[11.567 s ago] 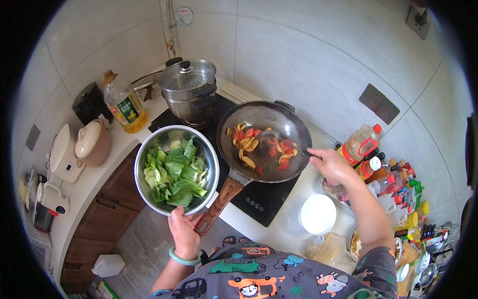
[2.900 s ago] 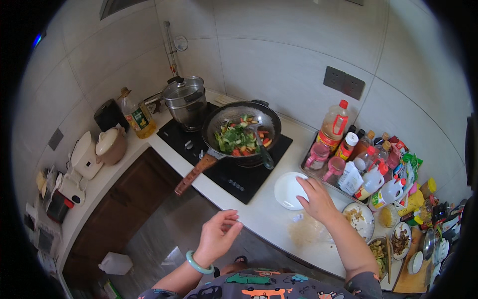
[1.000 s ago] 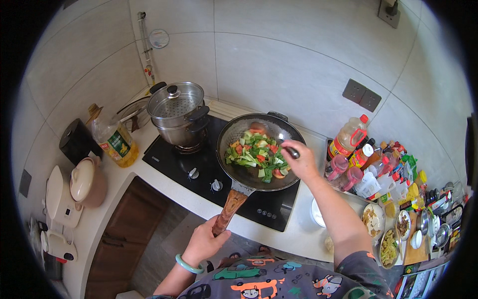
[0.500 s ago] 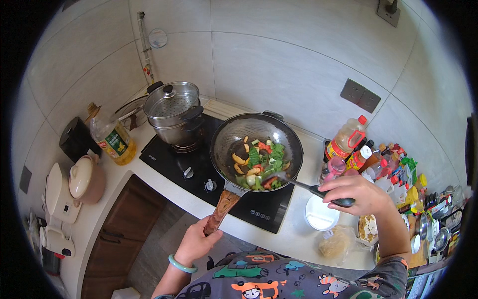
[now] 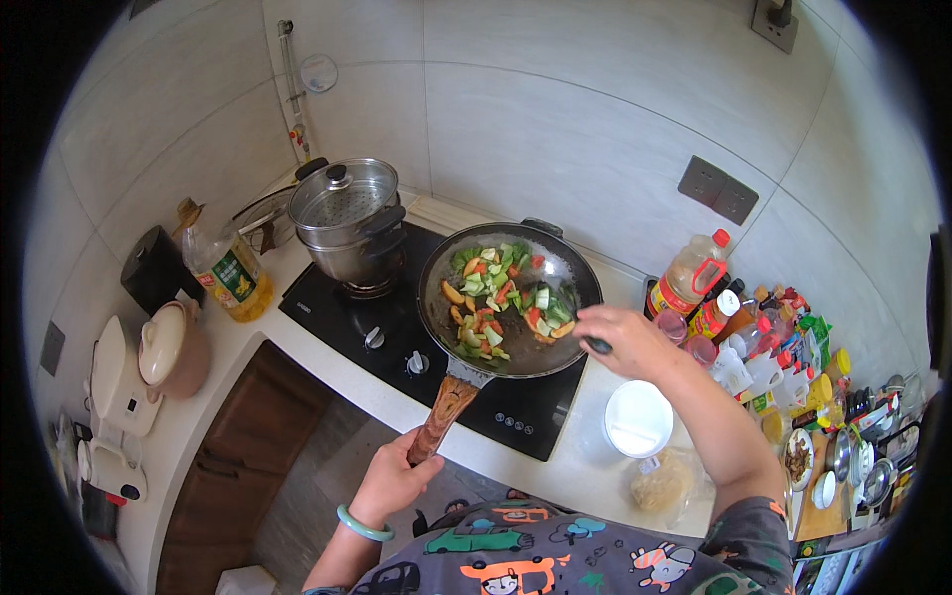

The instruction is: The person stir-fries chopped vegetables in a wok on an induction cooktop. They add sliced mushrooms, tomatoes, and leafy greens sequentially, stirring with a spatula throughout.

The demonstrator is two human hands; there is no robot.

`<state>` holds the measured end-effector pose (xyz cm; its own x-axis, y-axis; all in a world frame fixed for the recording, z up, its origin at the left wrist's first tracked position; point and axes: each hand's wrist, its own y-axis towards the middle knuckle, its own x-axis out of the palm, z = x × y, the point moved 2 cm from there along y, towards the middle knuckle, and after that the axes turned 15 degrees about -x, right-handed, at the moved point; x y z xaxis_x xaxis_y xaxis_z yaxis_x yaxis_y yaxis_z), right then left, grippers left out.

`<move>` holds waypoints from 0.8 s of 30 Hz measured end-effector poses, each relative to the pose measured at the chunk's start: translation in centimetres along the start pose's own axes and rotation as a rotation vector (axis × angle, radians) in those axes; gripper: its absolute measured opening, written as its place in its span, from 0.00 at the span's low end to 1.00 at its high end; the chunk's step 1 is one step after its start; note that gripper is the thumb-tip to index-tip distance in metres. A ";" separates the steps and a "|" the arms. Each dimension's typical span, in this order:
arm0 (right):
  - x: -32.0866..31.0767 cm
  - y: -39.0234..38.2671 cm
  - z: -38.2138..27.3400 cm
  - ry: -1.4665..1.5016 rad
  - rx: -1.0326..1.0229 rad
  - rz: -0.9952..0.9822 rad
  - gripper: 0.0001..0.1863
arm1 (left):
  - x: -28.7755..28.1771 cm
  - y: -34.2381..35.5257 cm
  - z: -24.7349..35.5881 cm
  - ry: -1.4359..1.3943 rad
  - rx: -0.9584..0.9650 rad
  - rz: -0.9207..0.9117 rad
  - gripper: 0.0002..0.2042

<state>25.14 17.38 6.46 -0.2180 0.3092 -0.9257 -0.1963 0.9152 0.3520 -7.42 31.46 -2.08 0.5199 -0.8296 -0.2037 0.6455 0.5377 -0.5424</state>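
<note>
A dark wok [image 5: 572, 266] sits on the right part of the black cooktop [image 5: 531, 405]. Inside it lie chopped green vegetables, red pieces and browned wedges [image 5: 486, 283]. My left hand [image 5: 392, 483] is wrapped round the wok's wooden handle [image 5: 441, 412]. Over the wok's right rim, my right hand [image 5: 627, 337] grips a spatula by its black handle [image 5: 598, 344]. The spatula's head is down among the food at the right side, mostly hidden by vegetables.
Left of the wok stands a lidded steel steamer pot [image 5: 347, 238], with an oil bottle [image 5: 230, 278] beyond it. Below my right forearm are a white tub [image 5: 638, 421] and a bagged pale food [image 5: 662, 484]. Sauce bottles [image 5: 689, 273] crowd the counter's right side.
My right hand has moved left and forward, pushing the spatula deeper into the wok. The food has been turned and spread wider. My left hand stays on the handle.
</note>
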 end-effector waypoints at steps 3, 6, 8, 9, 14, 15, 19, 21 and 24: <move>-2.8 -0.5 -2.8 0.082 -0.031 0.022 0.10 | 0.1 -0.1 -0.2 -0.020 -0.002 0.005 0.21; -6.6 -1.2 -5.2 0.191 -0.024 0.016 0.09 | 0.0 -0.2 -0.1 -0.019 -0.004 0.015 0.20; -6.6 -1.2 -5.2 0.255 -0.052 -0.018 0.09 | -0.1 -0.3 -0.3 -0.015 -0.018 0.032 0.20; -6.0 -1.2 -4.9 0.275 -0.068 -0.044 0.09 | -0.2 -0.4 -0.3 -0.014 -0.016 0.035 0.20; -1.4 -0.9 -0.5 0.101 -0.054 0.221 0.09 | 0.0 -0.1 0.0 0.057 0.005 0.029 0.21; -1.2 -0.4 0.3 0.094 0.042 0.299 0.09 | 0.0 -0.1 -0.1 0.055 0.006 0.031 0.21; 0.5 1.9 3.0 0.018 0.327 0.572 0.08 | -0.1 -0.4 0.1 0.048 0.007 0.037 0.21; 2.8 3.3 4.7 0.075 0.405 0.683 0.09 | -0.1 -0.6 0.2 0.045 0.006 0.037 0.22; 5.8 6.1 4.2 0.275 0.452 0.715 0.09 | 0.1 -0.4 0.1 0.033 0.002 0.029 0.23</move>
<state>26.73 25.86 2.65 -0.3769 0.8261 -0.4189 0.4580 0.5593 0.6909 -7.60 31.20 -1.78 0.5193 -0.8183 -0.2463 0.6318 0.5617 -0.5342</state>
